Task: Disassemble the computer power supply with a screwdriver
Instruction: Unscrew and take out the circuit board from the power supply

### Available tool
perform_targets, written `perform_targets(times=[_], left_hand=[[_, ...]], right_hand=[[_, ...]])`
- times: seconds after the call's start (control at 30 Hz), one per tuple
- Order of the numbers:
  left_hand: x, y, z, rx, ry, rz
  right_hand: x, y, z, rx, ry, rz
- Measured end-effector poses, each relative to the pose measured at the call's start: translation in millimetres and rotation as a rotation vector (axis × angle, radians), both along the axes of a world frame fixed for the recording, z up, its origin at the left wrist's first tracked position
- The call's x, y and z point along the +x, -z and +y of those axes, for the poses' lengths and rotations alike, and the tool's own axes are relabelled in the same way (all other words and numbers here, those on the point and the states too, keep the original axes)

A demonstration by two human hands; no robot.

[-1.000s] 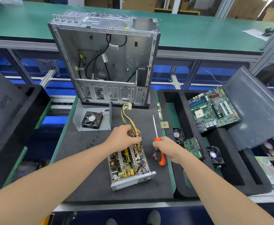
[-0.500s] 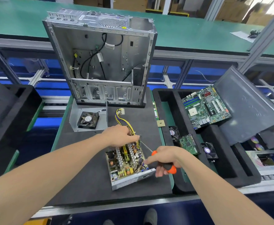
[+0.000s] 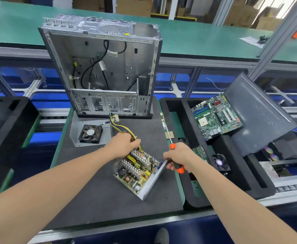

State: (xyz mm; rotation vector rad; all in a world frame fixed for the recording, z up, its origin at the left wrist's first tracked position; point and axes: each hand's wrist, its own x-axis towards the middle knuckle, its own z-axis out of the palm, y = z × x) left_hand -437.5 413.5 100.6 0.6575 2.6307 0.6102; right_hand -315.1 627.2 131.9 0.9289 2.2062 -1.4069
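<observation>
Lying open on the dark mat point(image 3: 100, 196), the power supply point(image 3: 137, 171) shows its circuit board and heat sinks, with one metal side wall facing the right hand point(image 3: 179, 155). The left hand point(image 3: 125, 144) clamps its fingers over the unit's far end, where the yellow and black wires point(image 3: 121, 128) leave it, probably to stop the housing sliding. Just right of that grip, the right hand is wrapped round the orange screwdriver point(image 3: 180, 170). Its shaft points up and away from the board, so the tool seems parked while the fingertips meet the wall, likely to steady or turn it. Beyond the left grip the wires trail toward the stripped computer case point(image 3: 105, 67). A fan point(image 3: 90, 133) lies left of that hand, and a motherboard point(image 3: 216, 117) lies past the right.
</observation>
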Motion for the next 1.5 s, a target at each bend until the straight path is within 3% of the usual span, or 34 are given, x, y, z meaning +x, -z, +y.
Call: perform_targets(times=[0.2,0.3,0.43,0.63,0.7,0.83,1.0,1.3,1.5], left_hand=[[1.8,1.5,3.9,0.086,-0.172,-0.043],[3.9,2.6,5.1,0.102,-0.249,-0.032],[7.6,1.8,3.9,0.18,-0.318,-0.109],[16.9,9.9,13.0,0.389,-0.455,-0.283],[19.0,9.1,19.8,0.43,-0.464,-0.256],[17.6,1.3,22.9,0.315,-0.315,-0.08],[10.7,-2.3,20.3,0.145,-0.308,-0.029],[-12.4,-16.0,1.5,0.234,-0.423,-0.193],[-27.2,-18.6,-12.5,0.498,-0.543,-0.506]], right_hand=[[-13.9,-1.2,-11.3,0.477,-0.125,0.201],[-19.9,1.6,-13.7,0.566,-0.152,0.278],[-24.5,5.6,-14.0,0.563,-0.157,0.318],[-21.1,13.8,-10.0,0.622,-0.267,0.227],[-22.3,14.1,-9.2,0.625,-0.277,0.238],[-25.9,15.9,-8.7,0.622,-0.255,0.25],[-32.9,22.1,-10.7,0.586,-0.154,0.287],[-50.2,21.4,-24.0,0.54,-0.092,0.325],[-55.8,22.4,-29.5,0.543,-0.093,0.322]])
